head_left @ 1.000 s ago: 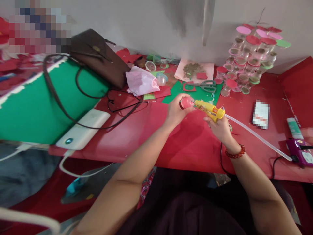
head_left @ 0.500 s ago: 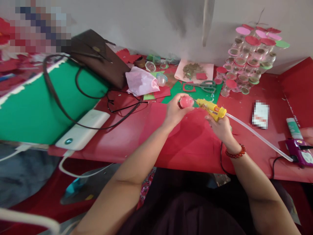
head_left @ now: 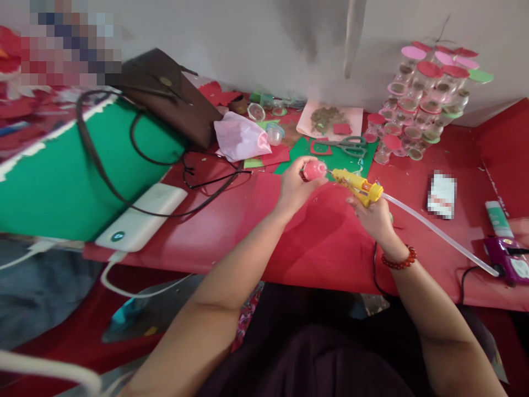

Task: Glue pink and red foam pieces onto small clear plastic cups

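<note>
My left hand (head_left: 295, 186) is closed around a small pinkish-red plastic cup (head_left: 314, 170), held a little above the red table. My right hand (head_left: 373, 218) grips a yellow hot glue gun (head_left: 356, 184) by its handle. The gun's metal nozzle points left at the cup's right side; whether it touches cannot be made out. A long translucent glue stick (head_left: 438, 232) runs out of the back of the gun down to the right. Beneath the gun's tip lies a sheet of green paper (head_left: 295, 156), with grey-handled scissors (head_left: 353, 145) on it.
Stacked clear cups with pink, red and green discs (head_left: 425, 105) stand at the back right. A brown bag (head_left: 165, 94), its strap, glasses (head_left: 215, 179) and a white power bank (head_left: 142, 218) lie left. A glue tube (head_left: 498, 219) and purple device (head_left: 506, 258) sit right.
The cup in my left hand has turned slightly, so its rounded side shows differently. The glue gun stays at its right side. The whole view has shifted a little.
</note>
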`<state>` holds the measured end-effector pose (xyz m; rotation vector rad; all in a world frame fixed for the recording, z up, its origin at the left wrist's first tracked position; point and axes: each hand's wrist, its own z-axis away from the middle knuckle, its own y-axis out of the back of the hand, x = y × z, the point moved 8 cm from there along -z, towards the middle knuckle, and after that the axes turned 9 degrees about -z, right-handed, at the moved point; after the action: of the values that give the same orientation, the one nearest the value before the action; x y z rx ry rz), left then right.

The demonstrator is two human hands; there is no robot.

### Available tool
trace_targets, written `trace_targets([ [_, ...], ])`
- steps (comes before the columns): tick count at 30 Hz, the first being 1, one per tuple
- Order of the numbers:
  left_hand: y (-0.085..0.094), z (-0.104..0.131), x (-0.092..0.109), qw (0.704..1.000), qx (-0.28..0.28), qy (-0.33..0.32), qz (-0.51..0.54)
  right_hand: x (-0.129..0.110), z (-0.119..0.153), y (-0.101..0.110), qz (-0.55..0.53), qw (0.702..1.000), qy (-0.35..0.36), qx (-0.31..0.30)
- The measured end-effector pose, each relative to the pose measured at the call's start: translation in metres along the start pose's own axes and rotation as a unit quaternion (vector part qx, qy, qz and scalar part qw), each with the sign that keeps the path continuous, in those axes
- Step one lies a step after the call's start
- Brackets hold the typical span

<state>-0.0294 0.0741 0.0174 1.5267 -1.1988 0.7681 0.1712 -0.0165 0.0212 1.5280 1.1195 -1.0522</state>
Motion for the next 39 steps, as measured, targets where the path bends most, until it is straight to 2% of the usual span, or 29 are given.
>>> trace_targets([
  [4,0.002,0.0,-0.001,1.0,0.009,0.0,-0.01,-0.004,0.001,0.002,0.001,1.0,0.004,0.023],
  [15,0.001,0.0,0.0,0.999,0.009,0.007,-0.039,-0.005,0.003,-0.002,-0.008,1.0,0.002,0.0],
  [27,-0.011,0.003,0.007,0.998,-0.034,-0.017,-0.053,-0.005,0.001,-0.002,0.004,1.0,-0.003,0.003],
  [32,-0.009,0.004,0.007,0.998,-0.03,-0.004,-0.057,-0.002,0.001,0.001,0.006,1.0,0.002,0.025],
  [39,-0.004,0.002,0.008,0.997,-0.011,-0.013,-0.078,-0.01,0.003,0.0,0.029,0.999,0.012,-0.003],
])
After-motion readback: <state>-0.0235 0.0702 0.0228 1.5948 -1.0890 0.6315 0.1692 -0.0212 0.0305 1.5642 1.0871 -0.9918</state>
